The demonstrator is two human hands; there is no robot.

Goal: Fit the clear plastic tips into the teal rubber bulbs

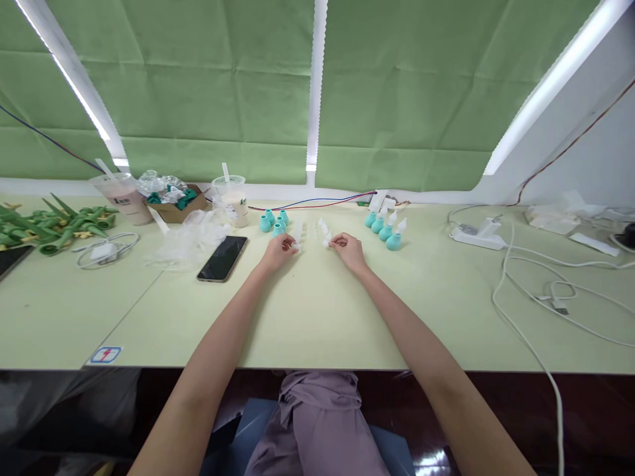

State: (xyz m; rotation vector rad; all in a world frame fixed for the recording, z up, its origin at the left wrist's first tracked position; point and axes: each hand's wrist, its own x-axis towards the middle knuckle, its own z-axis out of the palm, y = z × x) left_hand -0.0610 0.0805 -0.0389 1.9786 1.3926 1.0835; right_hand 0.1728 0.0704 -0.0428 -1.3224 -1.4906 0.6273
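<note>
My left hand (pixel 279 252) is closed in a pinch at the near end of a row of small translucent plastic pieces (pixel 298 233); its fingertips grip one of them. Across from it, my right hand (pixel 349 252) pinches a small white pointed tip (pixel 326 242) at the near end of another short row of white tips (pixel 322 225). Turquoise bulbs with open necks (pixel 278 229) stand just beyond my left hand. Off to the right are several turquoise bulbs (pixel 393 242) fitted with white pointed tips (pixel 401 225).
A phone (pixel 223 259) and crumpled clear plastic bags (pixel 191 238) lie left of my hands. Behind them are two drink cups (pixel 235 201) (pixel 129 201) and a cardboard box (pixel 181 210). Green plastic parts (pixel 59 225) are piled far left. A power strip (pixel 477 237) and white cables (pixel 503 277) occupy the right.
</note>
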